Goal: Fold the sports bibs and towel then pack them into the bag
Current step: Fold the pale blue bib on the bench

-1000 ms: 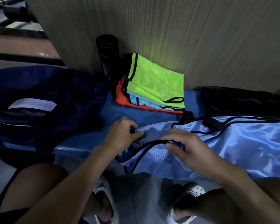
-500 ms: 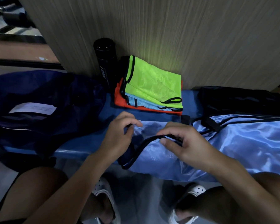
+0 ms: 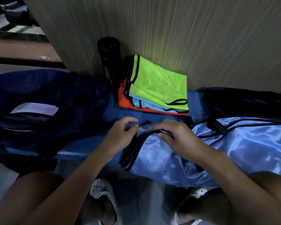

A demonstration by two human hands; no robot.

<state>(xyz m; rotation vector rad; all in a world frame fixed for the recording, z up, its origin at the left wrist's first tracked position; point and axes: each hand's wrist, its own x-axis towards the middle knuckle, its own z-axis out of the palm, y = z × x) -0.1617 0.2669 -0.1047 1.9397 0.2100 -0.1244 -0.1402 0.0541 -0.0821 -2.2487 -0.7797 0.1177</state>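
The light blue bib [image 3: 234,143] lay spread over the right part of the blue bench [image 3: 81,148], its near side hanging off the front edge. The right hand [image 3: 177,137] pinched the bib's black-trimmed edge between thumb and curled fingers. The left hand [image 3: 120,135] sat curled at the bib's left end, touching the trim; whether it gripped the cloth could not be told. Behind the hands, a stack of folded bibs [image 3: 157,85], neon green over light blue over orange, rested against the wood-grain panel [image 3: 201,38], just beside an upright black bottle [image 3: 109,60]. The navy bag [image 3: 47,95] lay at the left, and a black cloth [image 3: 246,101] lay behind the bib.
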